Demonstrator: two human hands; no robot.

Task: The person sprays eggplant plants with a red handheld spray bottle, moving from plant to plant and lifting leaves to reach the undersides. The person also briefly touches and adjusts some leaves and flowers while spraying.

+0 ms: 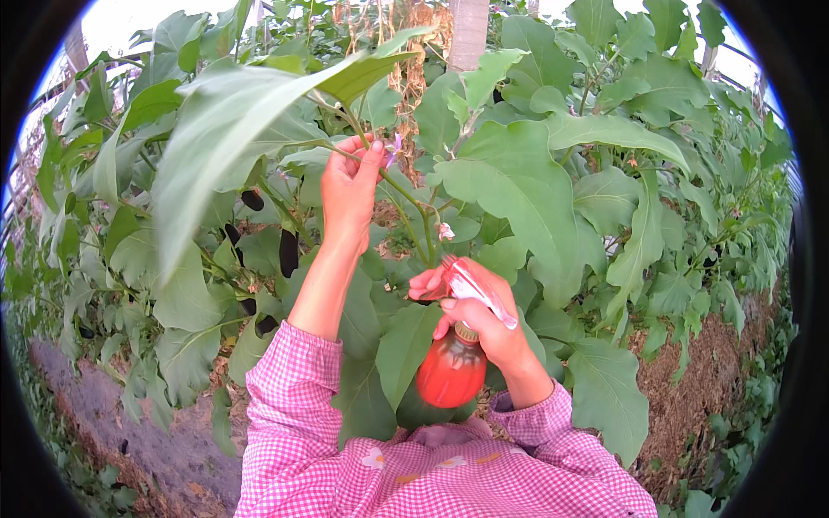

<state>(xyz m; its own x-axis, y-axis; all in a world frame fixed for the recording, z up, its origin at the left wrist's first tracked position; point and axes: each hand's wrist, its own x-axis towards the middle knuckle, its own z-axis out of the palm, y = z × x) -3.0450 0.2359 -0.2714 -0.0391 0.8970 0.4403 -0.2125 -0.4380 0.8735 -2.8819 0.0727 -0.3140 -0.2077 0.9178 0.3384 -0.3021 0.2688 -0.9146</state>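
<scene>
My left hand [352,188] is raised, its thumb and fingers pinching a green eggplant stem [407,193]. A purple eggplant flower [393,150] lies just beside the thumb. Lower and to the right, my right hand [482,304] grips a spray bottle by its neck and head; the red and white trigger head [476,291] points up and left. Red liquid shows in the round bottle [452,375]. A pale, wilted flower [445,232] hangs on the plant just above the trigger head. Whether any spray leaves the nozzle cannot be told.
Large eggplant leaves [518,188] surround both hands, one broad leaf [227,129] arching over the left arm. Dark eggplants [289,252] hang at the left. A pale post [467,35] stands behind. Soil with dry litter [699,388] lies at the right, a dark ground strip [129,414] at the left.
</scene>
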